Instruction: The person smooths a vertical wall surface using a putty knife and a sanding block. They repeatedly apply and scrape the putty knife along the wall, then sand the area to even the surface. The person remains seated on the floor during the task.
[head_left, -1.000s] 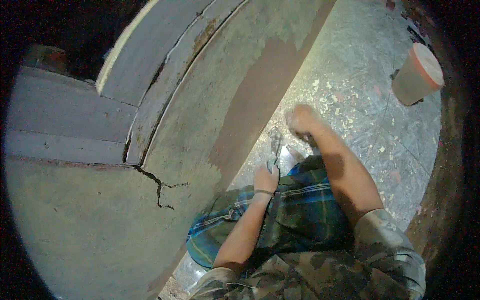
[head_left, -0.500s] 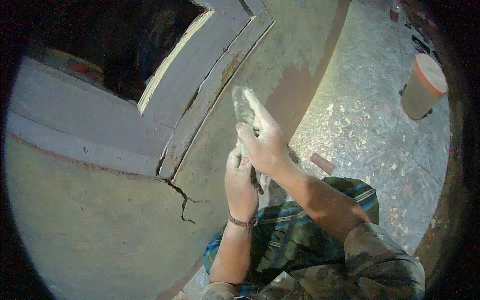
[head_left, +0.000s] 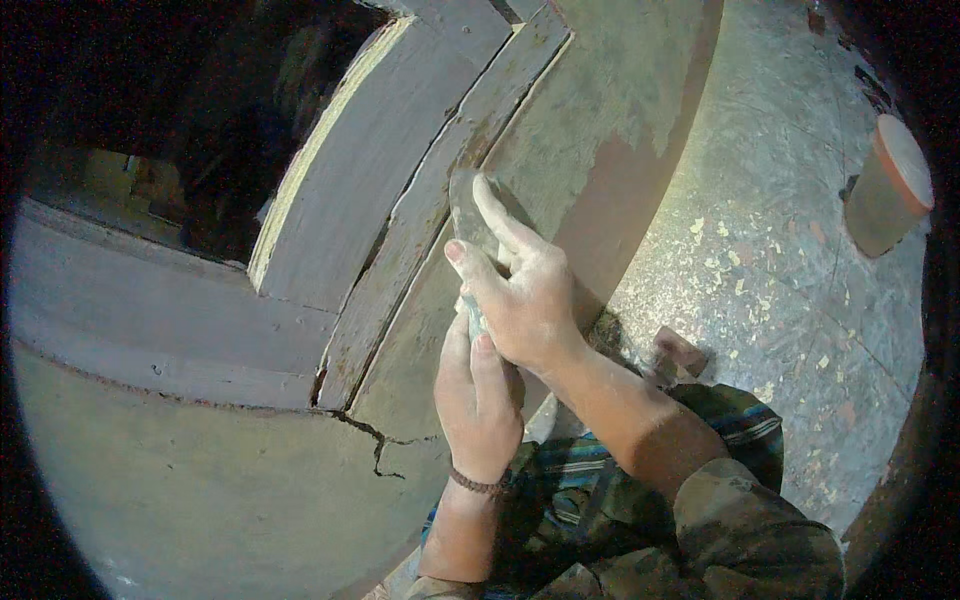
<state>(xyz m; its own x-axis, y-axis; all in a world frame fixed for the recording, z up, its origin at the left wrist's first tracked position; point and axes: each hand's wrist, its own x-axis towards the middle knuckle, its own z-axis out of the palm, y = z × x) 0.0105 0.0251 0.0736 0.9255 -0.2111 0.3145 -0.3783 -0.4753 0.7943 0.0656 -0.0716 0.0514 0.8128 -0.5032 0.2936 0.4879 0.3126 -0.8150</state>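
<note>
A flat, grey tool like a putty knife (head_left: 464,205), smeared with pale paste, is between my two hands beside the wall. My left hand (head_left: 478,400), with a braided band at the wrist, is closed around its lower end, where a bit of pale blue-green shows. Higher up, my right hand (head_left: 530,300) presses on the blade, its index finger laid along the edge and its thumb bent across. White dust or paste coats both hands. Most of the tool's lower part is hidden by my fingers.
To the left a grey-painted window frame (head_left: 390,160) is set in the plaster wall (head_left: 190,480), with a branching crack (head_left: 378,445) below its corner. Pale flakes litter the floor (head_left: 790,290). A reddish block (head_left: 680,352) lies near my knee; a tub with an orange rim (head_left: 888,190) stands far right.
The view has shifted, so the tub and block sit farther right and the frame's corner lower. My right hand has shifted its hold on the blade, which now shows more grey.
</note>
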